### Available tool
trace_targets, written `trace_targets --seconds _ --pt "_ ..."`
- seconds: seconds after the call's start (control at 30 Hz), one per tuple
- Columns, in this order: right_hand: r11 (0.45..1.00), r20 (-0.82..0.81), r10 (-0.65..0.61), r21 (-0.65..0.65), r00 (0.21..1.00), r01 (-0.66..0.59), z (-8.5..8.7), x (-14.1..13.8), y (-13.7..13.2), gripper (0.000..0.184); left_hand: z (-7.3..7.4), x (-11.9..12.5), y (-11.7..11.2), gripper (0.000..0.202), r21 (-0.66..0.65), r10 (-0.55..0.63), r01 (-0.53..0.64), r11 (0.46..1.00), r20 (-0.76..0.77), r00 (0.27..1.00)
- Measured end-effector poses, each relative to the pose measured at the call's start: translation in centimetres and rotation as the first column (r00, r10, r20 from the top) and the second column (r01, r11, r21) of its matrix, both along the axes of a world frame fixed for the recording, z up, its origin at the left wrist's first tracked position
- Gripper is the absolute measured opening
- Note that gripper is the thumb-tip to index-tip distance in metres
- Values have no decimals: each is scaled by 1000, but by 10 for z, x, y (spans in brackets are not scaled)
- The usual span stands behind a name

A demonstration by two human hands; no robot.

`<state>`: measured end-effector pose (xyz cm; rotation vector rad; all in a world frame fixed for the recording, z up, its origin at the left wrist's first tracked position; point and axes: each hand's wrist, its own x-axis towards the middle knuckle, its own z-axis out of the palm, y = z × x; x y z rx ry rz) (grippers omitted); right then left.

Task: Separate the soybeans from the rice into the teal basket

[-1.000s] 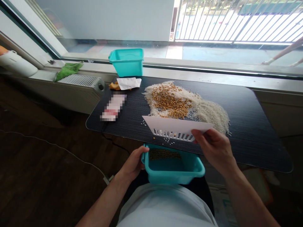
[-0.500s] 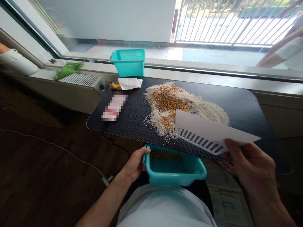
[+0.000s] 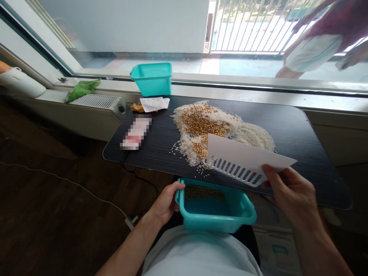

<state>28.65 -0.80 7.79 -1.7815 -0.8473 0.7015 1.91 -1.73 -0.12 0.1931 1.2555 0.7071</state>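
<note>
My right hand (image 3: 290,193) grips a white slotted scraper (image 3: 244,161) by its right end; the scraper stands tilted on the black table (image 3: 301,130), its left end against a heap of white rice and yellow beans (image 3: 209,126). My left hand (image 3: 166,201) holds the left rim of a teal tub (image 3: 217,216) in my lap, just under the table's near edge. Dark beans lie at the tub's far side.
A second teal tub (image 3: 152,78) stands on the window sill. A white paper (image 3: 153,103) and a blurred pink packet (image 3: 136,132) lie on the table's left part. A radiator (image 3: 94,101) and green cloth (image 3: 82,87) are at left. Another person passes outside the window (image 3: 316,42).
The scraper swung from the table's near edge above the tub to the right side of the heap, then slid slightly left. A person came into view outside.
</note>
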Motion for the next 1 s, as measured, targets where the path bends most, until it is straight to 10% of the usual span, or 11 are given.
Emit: trace_targets --seconds 1.0 --pt "992 27 34 -122 999 -30 8 -4 -2 37 5 3 4 37 -18 -1 0 1000 -40 999"
